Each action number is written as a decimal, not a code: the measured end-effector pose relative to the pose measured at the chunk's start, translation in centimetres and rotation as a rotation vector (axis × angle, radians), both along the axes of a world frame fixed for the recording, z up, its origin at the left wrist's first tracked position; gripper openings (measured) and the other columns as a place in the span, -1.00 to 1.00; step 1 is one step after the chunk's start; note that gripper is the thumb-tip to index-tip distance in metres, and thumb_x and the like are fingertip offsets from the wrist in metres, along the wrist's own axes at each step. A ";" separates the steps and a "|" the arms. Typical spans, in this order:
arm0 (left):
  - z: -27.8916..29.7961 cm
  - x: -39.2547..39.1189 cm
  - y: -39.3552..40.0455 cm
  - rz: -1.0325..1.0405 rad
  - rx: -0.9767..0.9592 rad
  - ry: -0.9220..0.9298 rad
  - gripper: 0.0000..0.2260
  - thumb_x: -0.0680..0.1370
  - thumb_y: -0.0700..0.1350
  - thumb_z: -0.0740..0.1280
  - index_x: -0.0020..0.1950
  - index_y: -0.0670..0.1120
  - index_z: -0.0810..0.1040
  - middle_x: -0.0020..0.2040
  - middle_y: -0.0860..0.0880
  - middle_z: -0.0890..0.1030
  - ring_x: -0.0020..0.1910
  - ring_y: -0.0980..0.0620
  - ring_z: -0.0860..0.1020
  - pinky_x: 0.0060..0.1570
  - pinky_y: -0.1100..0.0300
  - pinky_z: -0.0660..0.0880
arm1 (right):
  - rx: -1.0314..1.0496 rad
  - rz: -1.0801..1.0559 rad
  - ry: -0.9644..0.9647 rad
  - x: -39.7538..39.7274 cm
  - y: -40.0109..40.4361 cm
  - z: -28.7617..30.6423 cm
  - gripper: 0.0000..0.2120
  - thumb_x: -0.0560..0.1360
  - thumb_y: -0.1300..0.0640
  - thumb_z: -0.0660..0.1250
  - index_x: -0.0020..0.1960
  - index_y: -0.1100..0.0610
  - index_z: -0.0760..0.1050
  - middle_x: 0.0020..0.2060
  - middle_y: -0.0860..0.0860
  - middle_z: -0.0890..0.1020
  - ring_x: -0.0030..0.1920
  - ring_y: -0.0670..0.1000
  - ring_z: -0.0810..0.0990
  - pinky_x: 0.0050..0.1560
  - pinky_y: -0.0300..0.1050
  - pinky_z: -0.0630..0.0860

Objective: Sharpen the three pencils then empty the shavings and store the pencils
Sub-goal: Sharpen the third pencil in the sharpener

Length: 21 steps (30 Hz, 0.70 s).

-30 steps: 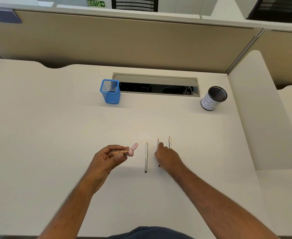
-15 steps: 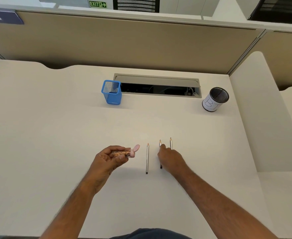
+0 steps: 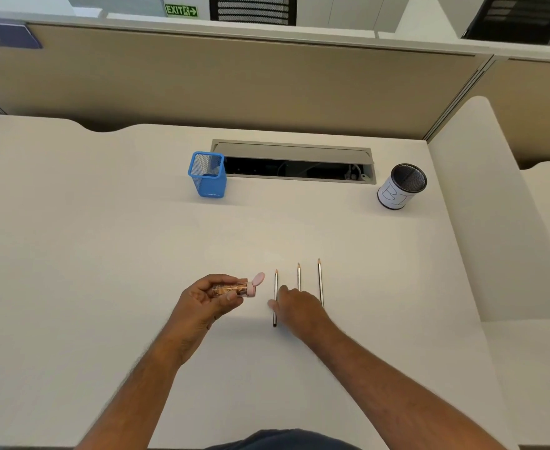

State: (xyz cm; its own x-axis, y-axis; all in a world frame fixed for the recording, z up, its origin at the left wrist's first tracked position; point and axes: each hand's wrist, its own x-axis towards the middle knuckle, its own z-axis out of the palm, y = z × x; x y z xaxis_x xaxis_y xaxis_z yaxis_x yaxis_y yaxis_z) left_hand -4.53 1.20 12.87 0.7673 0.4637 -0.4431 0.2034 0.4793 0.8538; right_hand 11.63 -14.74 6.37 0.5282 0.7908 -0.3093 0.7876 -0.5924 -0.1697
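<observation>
Three grey pencils lie side by side on the white desk (image 3: 104, 254), tips pointing away: the left pencil (image 3: 276, 280), the middle pencil (image 3: 299, 276) and the right pencil (image 3: 319, 277). My right hand (image 3: 299, 308) rests over their lower halves, thumb and forefinger on either side of the left pencil, pinching it on the desk. It hides the lower part of the middle pencil. My left hand (image 3: 205, 306) grips a clear tube sharpener (image 3: 233, 288) lying sideways, brown shavings inside, its pink cap flipped open towards the pencils.
A blue mesh pencil holder (image 3: 208, 177) stands at the back left. A black mesh cup with a white paper label (image 3: 400, 188) stands at the back right. Between them is an open cable slot (image 3: 293, 165). A beige partition (image 3: 267, 86) closes the desk's far side.
My right hand has slid left from the middle pencil to the left pencil. The pencils lie where they were. My left hand keeps the sharpener still.
</observation>
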 end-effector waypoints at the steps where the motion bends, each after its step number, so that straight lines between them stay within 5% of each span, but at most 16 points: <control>1: 0.0 0.0 0.0 0.004 0.000 0.001 -0.34 0.24 0.16 0.76 0.20 -0.15 0.70 0.28 -0.22 0.73 0.33 -0.23 0.67 0.35 0.00 0.62 | -0.020 -0.008 0.027 -0.1 0.2 -0.3 -0.62 0.74 -0.03 0.17 0.20 0.30 0.50 0.02 0.23 0.71 0.02 0.31 0.71 -0.15 0.03 0.44; 4: 0.0 0.0 0.1 0.012 -0.002 0.006 -0.30 0.24 0.16 0.76 0.22 -0.18 0.68 0.28 -0.23 0.73 0.33 -0.24 0.67 0.34 0.01 0.63 | -0.079 -0.016 0.057 -0.3 0.5 -0.1 -0.67 0.75 0.07 0.09 0.26 0.30 0.47 0.11 0.25 0.68 0.12 0.30 0.69 0.03 0.10 0.54; 7: 0.1 -0.1 0.2 0.024 -0.008 0.003 -0.28 0.23 0.16 0.76 0.24 -0.19 0.67 0.28 -0.22 0.73 0.33 -0.23 0.67 0.34 0.02 0.63 | -0.092 -0.069 0.134 -0.1 0.2 0.5 -0.78 0.69 0.14 0.13 0.17 0.24 0.48 0.07 0.22 0.67 0.05 0.29 0.67 -0.07 0.07 0.47; 9: 0.2 0.0 0.2 0.029 -0.015 -0.004 -0.27 0.23 0.16 0.77 0.24 -0.19 0.67 0.28 -0.23 0.73 0.32 -0.23 0.68 0.35 0.01 0.62 | -0.028 -0.169 0.243 0.4 -0.5 1.4 -0.86 0.63 0.09 0.18 -0.01 0.15 0.41 -0.07 0.19 0.65 -0.14 0.27 0.60 -0.21 0.02 0.41; 13: 0.2 0.2 0.1 0.042 -0.022 -0.003 -0.27 0.23 0.16 0.77 0.25 -0.17 0.67 0.26 -0.24 0.73 0.29 -0.21 0.69 0.32 0.04 0.64 | 0.219 -0.425 0.580 2.1 -2.9 3.5 -0.83 0.55 0.05 0.27 -0.13 0.13 0.39 -0.32 0.16 0.69 -0.44 0.07 0.68 -0.42 0.01 0.59; 18: 0.7 0.9 -0.4 0.095 -0.034 -0.008 -0.25 0.22 0.17 0.77 0.29 -0.15 0.66 0.22 -0.24 0.75 0.22 -0.17 0.73 0.24 0.10 0.67 | 0.415 -0.531 0.679 3.4 -5.9 5.8 -0.87 0.59 0.08 0.35 -0.12 0.02 0.47 -0.30 0.16 0.62 -0.42 -0.01 0.50 -0.39 -0.02 0.50; 21: 0.9 1.4 -0.8 0.121 -0.036 -0.002 -0.46 0.40 -0.01 0.66 0.31 -0.17 0.64 0.20 -0.25 0.76 0.20 -0.18 0.73 0.24 0.09 0.67 | 0.524 -0.516 0.673 3.8 -7.5 7.2 -0.92 0.63 0.06 0.38 -0.05 -0.01 0.55 -0.33 0.05 0.53 -0.38 -0.08 0.41 -0.36 -0.12 0.42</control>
State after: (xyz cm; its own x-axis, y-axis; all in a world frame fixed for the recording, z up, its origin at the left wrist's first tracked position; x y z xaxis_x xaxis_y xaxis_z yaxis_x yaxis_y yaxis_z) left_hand -3.08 0.37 13.79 0.7075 0.5368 -0.4597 0.1407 0.5306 0.8359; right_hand 15.42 -22.24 13.57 0.6883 0.6364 -0.3481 0.0983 -0.5573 -0.8245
